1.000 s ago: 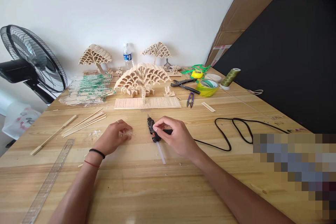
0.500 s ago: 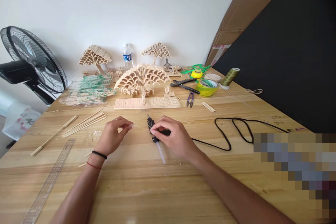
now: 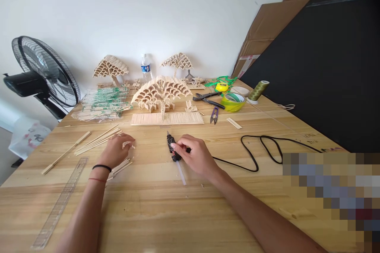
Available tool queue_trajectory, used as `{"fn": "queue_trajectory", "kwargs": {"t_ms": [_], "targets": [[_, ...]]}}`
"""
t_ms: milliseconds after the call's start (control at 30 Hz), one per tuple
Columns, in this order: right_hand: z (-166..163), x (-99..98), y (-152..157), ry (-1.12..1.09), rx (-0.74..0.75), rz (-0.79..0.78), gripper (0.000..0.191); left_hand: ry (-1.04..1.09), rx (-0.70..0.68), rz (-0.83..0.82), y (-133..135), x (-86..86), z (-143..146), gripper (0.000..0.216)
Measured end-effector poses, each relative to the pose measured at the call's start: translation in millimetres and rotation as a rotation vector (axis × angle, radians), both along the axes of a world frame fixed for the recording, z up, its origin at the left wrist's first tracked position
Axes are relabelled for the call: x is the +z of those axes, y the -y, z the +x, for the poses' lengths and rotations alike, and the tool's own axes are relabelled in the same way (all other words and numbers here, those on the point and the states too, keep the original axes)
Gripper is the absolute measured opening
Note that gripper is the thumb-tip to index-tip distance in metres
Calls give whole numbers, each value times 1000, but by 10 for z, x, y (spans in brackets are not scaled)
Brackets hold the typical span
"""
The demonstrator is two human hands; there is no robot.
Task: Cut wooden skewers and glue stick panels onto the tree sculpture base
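Observation:
My left hand (image 3: 116, 151) hovers low over the left side of the table, its fingers loosely curled and apart. Small whitish scraps (image 3: 132, 147) show by its fingertips, and short wooden sticks (image 3: 121, 168) lie just under its wrist. My right hand (image 3: 196, 153) is closed at the black hot glue gun (image 3: 171, 142), thumb and fingertips against its body. The gun lies on the table, nozzle pointing away, with a clear glue stick (image 3: 181, 172) out of its back end. My palm partly hides its handle.
A stick-built tree model (image 3: 162, 99) stands ahead on its base. Long sticks (image 3: 97, 140) and a clear ruler (image 3: 61, 201) lie left. Pliers (image 3: 208, 98), purple snips (image 3: 214, 115), tape (image 3: 233, 102) and thread spool (image 3: 259, 91) sit back right. A black cord (image 3: 252, 162) loops rightward.
My left hand has moved left, away from the glue gun, and its pinch has loosened. My right hand stays at the gun. The view has shifted slightly.

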State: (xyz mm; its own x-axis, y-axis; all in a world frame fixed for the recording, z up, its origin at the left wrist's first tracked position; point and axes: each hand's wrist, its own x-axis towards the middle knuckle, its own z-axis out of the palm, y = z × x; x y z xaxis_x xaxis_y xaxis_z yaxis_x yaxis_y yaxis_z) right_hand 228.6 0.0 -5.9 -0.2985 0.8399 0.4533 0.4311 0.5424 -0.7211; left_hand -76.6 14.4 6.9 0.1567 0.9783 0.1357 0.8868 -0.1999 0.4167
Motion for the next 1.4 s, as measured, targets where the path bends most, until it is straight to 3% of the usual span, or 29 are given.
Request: {"fn": "queue_trajectory", "kwargs": {"t_ms": [100, 200, 300, 400, 467, 567, 700, 900, 1067, 1267, 1400], "targets": [[60, -24, -94, 40, -48, 59, 33, -31, -20, -26, 37, 100, -27, 34], [94, -81, -168, 52, -52, 81, 23, 15, 52, -16, 132, 288, -107, 42], [98, -146, -205, 40, -50, 97, 22, 82, 185, -33, 329, 460, -274, 46], [84, -197, -225, 34, -87, 104, 23, 147, 147, 76, 619, 496, -481, 37], [73, -204, -239, 34, -122, 112, 25, 198, 158, 91, 824, 443, -600, 34], [66, -150, -249, 40, -152, 132, 33, 233, 319, -4, 1077, 306, -713, 40], [104, -30, -167, 57, -115, 153, 26, 219, 174, 52, 1248, 81, -768, 38], [352, -131, 152, 202, -94, 83, 26, 87, 187, 66, 1232, -282, -728, 42], [376, -246, 224, 241, -152, -50, 38, 165, 161, 88, 1174, -388, -600, 38], [340, -170, 97, 107, -101, -90, 8, 321, 185, 179, 1293, -492, -624, 40], [620, -38, 130, -76, -133, -193, 39, 341, 168, 204, 1353, -559, -669, 37]]}}
